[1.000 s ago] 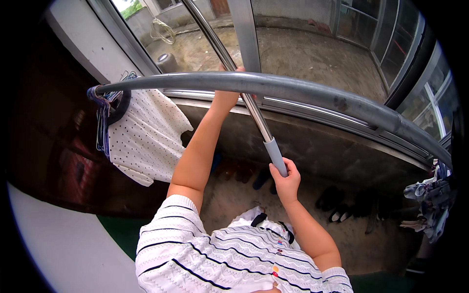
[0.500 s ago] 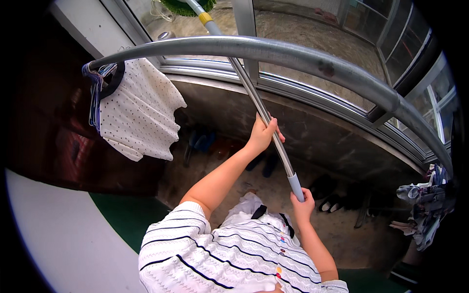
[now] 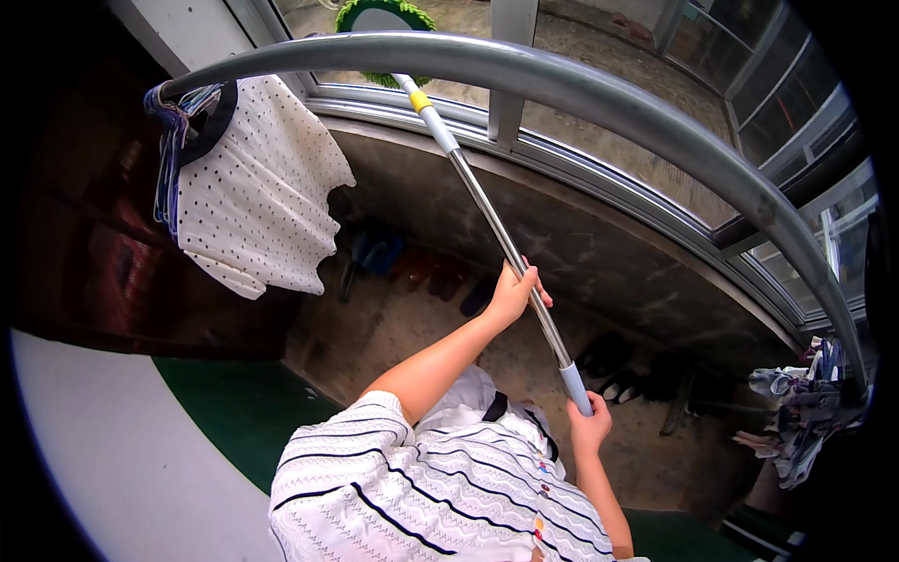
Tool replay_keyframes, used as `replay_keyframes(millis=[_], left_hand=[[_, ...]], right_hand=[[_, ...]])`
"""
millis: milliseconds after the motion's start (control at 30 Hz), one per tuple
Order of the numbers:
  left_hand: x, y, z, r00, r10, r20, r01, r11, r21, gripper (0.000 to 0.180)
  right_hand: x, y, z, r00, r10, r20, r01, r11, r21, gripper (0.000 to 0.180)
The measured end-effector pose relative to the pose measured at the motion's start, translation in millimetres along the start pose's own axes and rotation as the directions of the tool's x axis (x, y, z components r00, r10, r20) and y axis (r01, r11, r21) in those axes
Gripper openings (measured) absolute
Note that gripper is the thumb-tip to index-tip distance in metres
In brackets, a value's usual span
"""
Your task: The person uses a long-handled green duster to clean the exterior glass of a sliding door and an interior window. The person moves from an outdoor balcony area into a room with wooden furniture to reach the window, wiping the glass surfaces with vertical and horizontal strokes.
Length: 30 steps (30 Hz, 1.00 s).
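A long-handled mop point(image 3: 484, 199) with a shiny metal pole slants up and away in front of me. Its green-fringed head point(image 3: 386, 21) is at the window, partly hidden behind the horizontal metal rail. Below the head is a pale grey sleeve with a yellow ring point(image 3: 420, 100). My left hand point(image 3: 518, 294) wraps round the lower half of the metal pole. My right hand point(image 3: 588, 421) is closed on the pale grey grip point(image 3: 575, 386) at the pole's bottom end.
A curved metal rail point(image 3: 562, 67) crosses above the pole. From its left end hangs a dotted white blouse point(image 3: 257, 187) beside several hangers point(image 3: 169, 169); small laundry point(image 3: 796, 403) hangs at right. Sliding windows point(image 3: 618, 122) stand above a low dark wall, with shoes point(image 3: 618, 384) along its foot.
The mop has come back toward me: its yellow ring, before beyond the rail, now shows on the near side. Both hands keep their grip and sit lower. The view has shifted a little.
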<state>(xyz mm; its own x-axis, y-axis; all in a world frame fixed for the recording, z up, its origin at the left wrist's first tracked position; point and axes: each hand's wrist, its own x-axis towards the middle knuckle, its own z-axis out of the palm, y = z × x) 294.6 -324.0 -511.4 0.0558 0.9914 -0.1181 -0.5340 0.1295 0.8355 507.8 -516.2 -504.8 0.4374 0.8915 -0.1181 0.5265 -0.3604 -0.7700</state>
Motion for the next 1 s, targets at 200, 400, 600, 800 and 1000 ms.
replay_keyframes(millis=[200,400,600,800,1000], left_hand=[[3,9,-44,0.998,-0.053,-0.042,0.051,0.998,-0.048,0.017],[3,40,-68,0.954,-0.289,0.08,0.293,0.955,-0.052,0.031],[84,104,-146,0.932,0.072,-0.354,-0.102,0.993,-0.067,0.038],[89,128,-150,0.94,0.049,-0.337,0.004,0.988,0.152,0.033],[1,115,-88,0.967,-0.234,-0.097,0.245,0.96,0.132,0.034]], right_hand=[[-10,-28,22,0.999,-0.045,-0.013,0.043,0.989,-0.139,0.027],[-19,-37,25,1.0,-0.007,-0.001,0.007,0.99,-0.143,0.028],[-40,-27,34,0.99,-0.13,-0.053,0.118,0.973,-0.197,0.026],[-44,-4,35,0.913,-0.398,-0.088,0.355,0.882,-0.31,0.027],[-31,133,-9,0.942,-0.314,0.117,0.329,0.801,-0.499,0.036]])
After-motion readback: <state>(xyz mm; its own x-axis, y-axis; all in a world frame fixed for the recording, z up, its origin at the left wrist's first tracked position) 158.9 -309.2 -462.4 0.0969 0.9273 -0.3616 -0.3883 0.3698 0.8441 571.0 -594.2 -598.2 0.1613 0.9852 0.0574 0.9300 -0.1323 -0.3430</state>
